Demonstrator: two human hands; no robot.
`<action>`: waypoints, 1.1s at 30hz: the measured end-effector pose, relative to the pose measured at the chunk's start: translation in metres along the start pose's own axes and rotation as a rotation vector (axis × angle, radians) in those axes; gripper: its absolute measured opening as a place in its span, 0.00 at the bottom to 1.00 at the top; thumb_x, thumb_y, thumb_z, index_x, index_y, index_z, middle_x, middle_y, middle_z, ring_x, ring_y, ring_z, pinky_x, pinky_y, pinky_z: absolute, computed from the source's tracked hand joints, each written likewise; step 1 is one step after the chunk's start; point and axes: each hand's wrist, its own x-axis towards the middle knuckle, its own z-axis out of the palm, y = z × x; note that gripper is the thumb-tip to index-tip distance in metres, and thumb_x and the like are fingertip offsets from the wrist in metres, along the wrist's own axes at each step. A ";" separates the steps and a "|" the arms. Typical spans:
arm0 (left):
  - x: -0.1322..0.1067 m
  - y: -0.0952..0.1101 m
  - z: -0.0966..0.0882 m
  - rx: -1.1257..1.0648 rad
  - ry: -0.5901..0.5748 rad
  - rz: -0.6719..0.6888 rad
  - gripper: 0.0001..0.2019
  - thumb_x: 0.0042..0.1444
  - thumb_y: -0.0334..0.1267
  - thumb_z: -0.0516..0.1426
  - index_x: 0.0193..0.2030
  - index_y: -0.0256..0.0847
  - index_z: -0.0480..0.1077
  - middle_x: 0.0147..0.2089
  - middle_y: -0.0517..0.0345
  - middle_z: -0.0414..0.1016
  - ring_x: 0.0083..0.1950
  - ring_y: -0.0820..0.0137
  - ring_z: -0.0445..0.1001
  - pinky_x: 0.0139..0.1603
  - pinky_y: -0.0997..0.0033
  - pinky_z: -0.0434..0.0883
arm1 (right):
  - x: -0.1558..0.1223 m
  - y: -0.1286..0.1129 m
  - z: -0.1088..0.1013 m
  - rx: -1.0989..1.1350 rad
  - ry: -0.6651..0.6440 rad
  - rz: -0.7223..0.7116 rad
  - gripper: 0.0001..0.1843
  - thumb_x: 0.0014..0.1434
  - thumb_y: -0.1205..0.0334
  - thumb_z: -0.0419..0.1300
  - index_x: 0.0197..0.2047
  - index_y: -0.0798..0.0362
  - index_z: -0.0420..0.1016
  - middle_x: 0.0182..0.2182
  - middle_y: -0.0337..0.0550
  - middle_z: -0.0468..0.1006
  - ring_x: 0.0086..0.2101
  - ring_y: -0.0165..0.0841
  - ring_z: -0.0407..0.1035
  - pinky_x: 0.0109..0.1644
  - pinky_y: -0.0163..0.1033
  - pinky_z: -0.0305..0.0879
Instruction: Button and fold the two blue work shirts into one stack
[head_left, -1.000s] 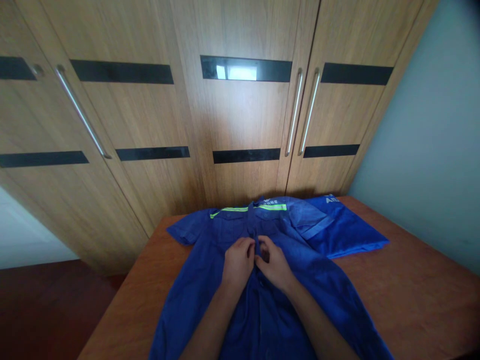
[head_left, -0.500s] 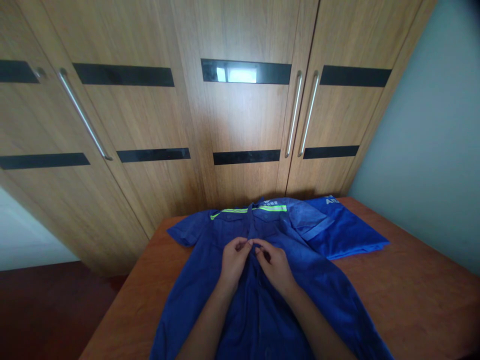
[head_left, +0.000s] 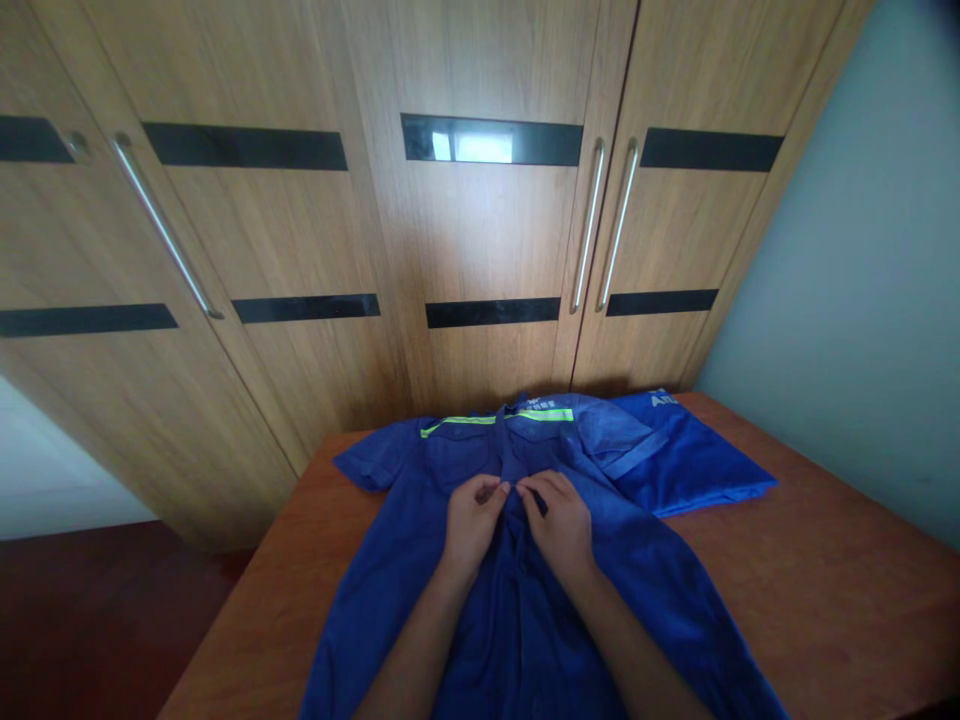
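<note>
A blue short-sleeved work shirt [head_left: 637, 560] lies spread on its back, its collar end toward the wardrobe and a yellow-green reflective strip across the chest. At the middle of its front placket, my left hand [head_left: 474, 520] pinches the cloth between thumb and forefinger. Just beside it, my right hand [head_left: 559, 515] is closed in a pinch on the other side of the placket, the fingertips of both hands nearly touching. Any button between the fingers is too small to make out.
A folded bright blue garment [head_left: 697, 460] with white lettering lies partly under the shirt's right sleeve. The reddish-brown tabletop [head_left: 825, 560] carries both. Behind it stands a wooden wardrobe [head_left: 480, 230] with black strips and metal handles; a pale wall [head_left: 862, 300] is on the right.
My right hand has shifted slightly right and its fingers have drawn into a tighter pinch. The left hand stays almost in place, and the placket cloth below has bunched a little.
</note>
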 end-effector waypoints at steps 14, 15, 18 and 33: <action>-0.001 -0.007 0.004 0.112 0.004 0.107 0.04 0.49 0.37 0.59 0.31 0.40 0.74 0.27 0.61 0.75 0.30 0.70 0.73 0.33 0.74 0.68 | 0.003 0.011 0.010 0.618 -0.104 0.484 0.13 0.52 0.52 0.59 0.29 0.54 0.76 0.22 0.39 0.74 0.23 0.31 0.65 0.25 0.34 0.59; -0.002 -0.008 0.003 0.172 -0.002 0.136 0.05 0.50 0.36 0.58 0.34 0.41 0.75 0.29 0.60 0.76 0.31 0.69 0.74 0.34 0.74 0.69 | 0.002 0.013 0.009 0.543 -0.105 0.432 0.13 0.53 0.53 0.59 0.28 0.53 0.76 0.22 0.39 0.74 0.24 0.32 0.66 0.27 0.34 0.60; -0.007 -0.007 0.002 0.404 -0.074 0.236 0.12 0.55 0.34 0.55 0.43 0.42 0.76 0.37 0.54 0.80 0.38 0.66 0.77 0.42 0.69 0.70 | 0.004 0.017 0.006 0.241 -0.089 0.303 0.15 0.56 0.53 0.56 0.25 0.52 0.74 0.23 0.41 0.75 0.27 0.34 0.68 0.33 0.37 0.62; -0.006 0.023 -0.005 0.830 -0.299 0.295 0.14 0.63 0.36 0.48 0.41 0.42 0.75 0.39 0.53 0.78 0.42 0.65 0.76 0.44 0.70 0.69 | 0.055 0.044 0.036 0.340 -0.044 0.464 0.06 0.47 0.60 0.58 0.27 0.52 0.75 0.23 0.38 0.76 0.29 0.36 0.71 0.34 0.37 0.64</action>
